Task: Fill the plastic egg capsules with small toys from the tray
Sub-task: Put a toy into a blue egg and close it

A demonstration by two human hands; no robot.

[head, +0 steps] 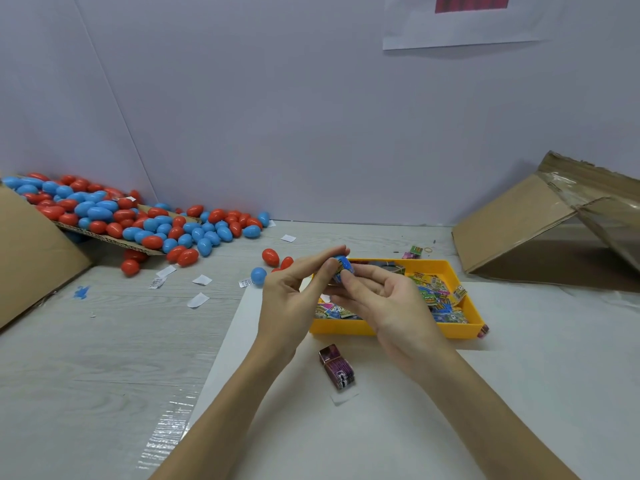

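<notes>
Both hands, left (294, 299) and right (384, 299), pinch a blue egg (343, 268) above the tray's (398, 332) near-left edge, its axis unclear, open table (104, 341) leftward.

Your fingers (349, 284) cover most of the blue egg (343, 268); your hands hide the tray's (460, 329) left part.

A tilted cardboard box (540, 237) lies at the worktop's (104, 341) far right. White paper slips (202, 280) are scattered near the middle. A paper sheet (460, 26) hangs on the wall.
</notes>
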